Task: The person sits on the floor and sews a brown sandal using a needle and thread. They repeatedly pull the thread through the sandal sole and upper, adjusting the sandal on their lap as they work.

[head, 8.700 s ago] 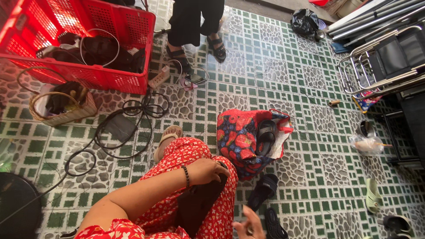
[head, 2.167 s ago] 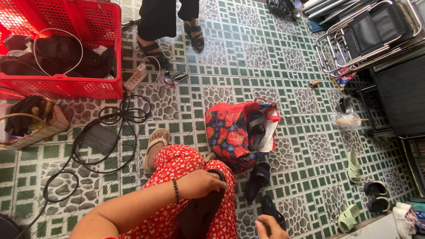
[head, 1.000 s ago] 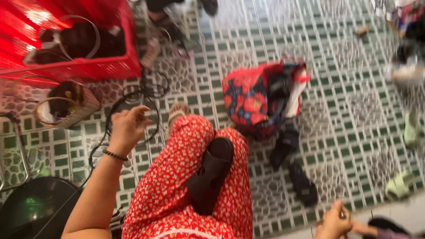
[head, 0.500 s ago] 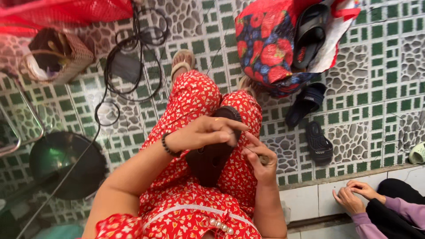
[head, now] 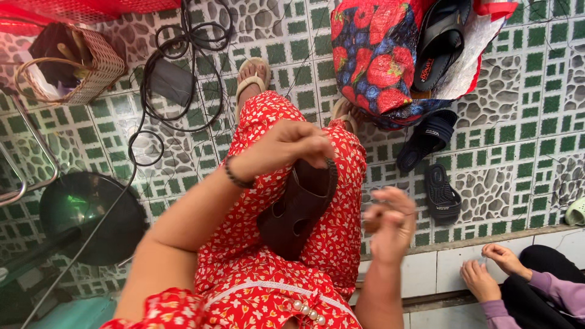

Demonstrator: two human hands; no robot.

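Roughly, near to far:

Lap: red floral dress [head: 329, 244], knees raised; dark brown sandal [head: 298, 207] lies on it, centre frame.
Left hand [head: 292, 146]: fingers curled shut, pinching sandal's far edge by the strap; bead bracelet [head: 234, 176] on wrist.
Right hand [head: 390, 222]: just right of sandal, apart from it; motion-blurred, fingers half curled round smth small and brownish — can't tell what, or how firm the grip.
Sandal look: open slide type, wide strap w/ cut-outs, dark leather-like, sole side down on lap; no damage visible.
Progress: judging by pics, work on sandal is in hand, not finished — one hand steadies, other about to come in. Nothing shows a completed step.
Near right: another person's hands [head: 487, 274], purple sleeves, on white ledge.
Near left: black round fan base [head: 91, 213], cable running off.
Mid right: two black slides [head: 436, 164] on green-white tile floor [head: 518, 122].
Far centre: own feet in tan sandals [head: 253, 76]; coiled black cables [head: 183, 67].
Far right: strawberry-print bag [head: 378, 55], black slide inside.
Far left: wicker basket [head: 73, 67]; red crate edge.
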